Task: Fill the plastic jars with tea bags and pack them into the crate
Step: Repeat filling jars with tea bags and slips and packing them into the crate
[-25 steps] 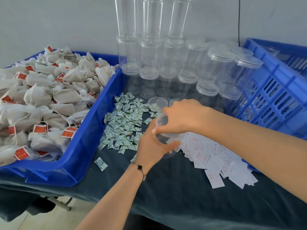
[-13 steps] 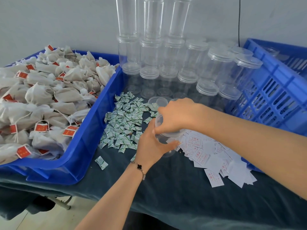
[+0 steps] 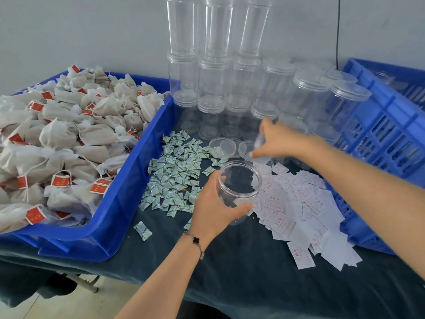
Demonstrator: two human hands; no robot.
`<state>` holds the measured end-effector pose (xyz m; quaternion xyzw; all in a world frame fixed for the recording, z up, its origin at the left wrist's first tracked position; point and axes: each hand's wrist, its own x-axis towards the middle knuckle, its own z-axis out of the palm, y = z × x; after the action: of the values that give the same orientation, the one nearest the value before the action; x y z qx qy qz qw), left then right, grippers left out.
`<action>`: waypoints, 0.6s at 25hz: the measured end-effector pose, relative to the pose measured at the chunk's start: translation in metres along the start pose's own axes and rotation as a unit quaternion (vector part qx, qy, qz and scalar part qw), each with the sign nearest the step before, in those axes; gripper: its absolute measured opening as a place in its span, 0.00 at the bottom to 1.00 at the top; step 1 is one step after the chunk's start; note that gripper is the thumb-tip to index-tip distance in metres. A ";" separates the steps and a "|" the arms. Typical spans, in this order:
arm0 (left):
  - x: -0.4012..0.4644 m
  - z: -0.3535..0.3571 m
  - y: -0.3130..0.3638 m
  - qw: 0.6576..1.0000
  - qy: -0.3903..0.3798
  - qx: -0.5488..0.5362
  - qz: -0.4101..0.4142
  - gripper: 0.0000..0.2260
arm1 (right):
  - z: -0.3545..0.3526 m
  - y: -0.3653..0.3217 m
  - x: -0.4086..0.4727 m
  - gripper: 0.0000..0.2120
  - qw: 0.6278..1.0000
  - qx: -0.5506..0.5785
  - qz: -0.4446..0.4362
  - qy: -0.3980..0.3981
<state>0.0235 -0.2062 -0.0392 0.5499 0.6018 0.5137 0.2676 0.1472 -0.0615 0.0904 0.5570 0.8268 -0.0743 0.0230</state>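
Here your left hand (image 3: 216,208) wraps around the side of an open plastic jar (image 3: 239,180), thumb on the near wall and fingers curled behind it, holding it just above the dark cloth-covered table (image 3: 241,272) with its mouth facing up and toward you; the jar looks empty. Your right hand (image 3: 279,141) is just beyond it, fingers curled down around a clear lid (image 3: 255,150), which it holds beside the loose lids (image 3: 224,146) lying on the cloth. The two hands are near each other but apart, and the lid is off the jar. To your left sits a blue tray (image 3: 128,180) heaped with tea bags (image 3: 57,134), cloth pouches with red tags on strings. Between the tray and the jar lies a scatter of small green-and-white sachets (image 3: 172,176), with one sachet (image 3: 143,230) apart from the rest, closer to you. Under and to the right of the jar spreads a pile of white paper slips (image 3: 299,208) printed in red. Behind the hands, lidded empty jars (image 3: 271,88) stand stacked in rows against the wall. The blue slatted crate (image 3: 391,139) stands at your right, touching the paper pile's far edge; what it holds is hard to make out.
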 end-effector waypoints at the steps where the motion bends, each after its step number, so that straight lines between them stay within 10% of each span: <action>1: 0.000 0.000 0.000 1.000 0.000 -0.003 -0.002 0.32 | 0.017 0.009 0.003 0.39 0.992 0.117 0.042 -0.012; 5: 0.008 -0.003 -0.001 0.999 0.006 -0.015 -0.031 0.32 | 0.060 0.017 0.006 0.45 0.947 0.307 0.096 -0.004; 11: 0.038 -0.037 0.005 0.994 0.096 -0.030 -0.039 0.36 | 0.032 -0.022 0.009 0.09 0.939 0.341 0.001 0.053; 15: 0.049 -0.071 0.002 0.984 0.171 -0.023 -0.051 0.36 | 0.003 -0.089 0.017 0.08 0.940 0.317 -0.090 0.086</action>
<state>-0.0510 -0.1839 -0.0017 0.4163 0.6540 0.5994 0.1995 0.0590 -0.0793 0.0941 0.4627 0.8061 -0.2861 -0.2328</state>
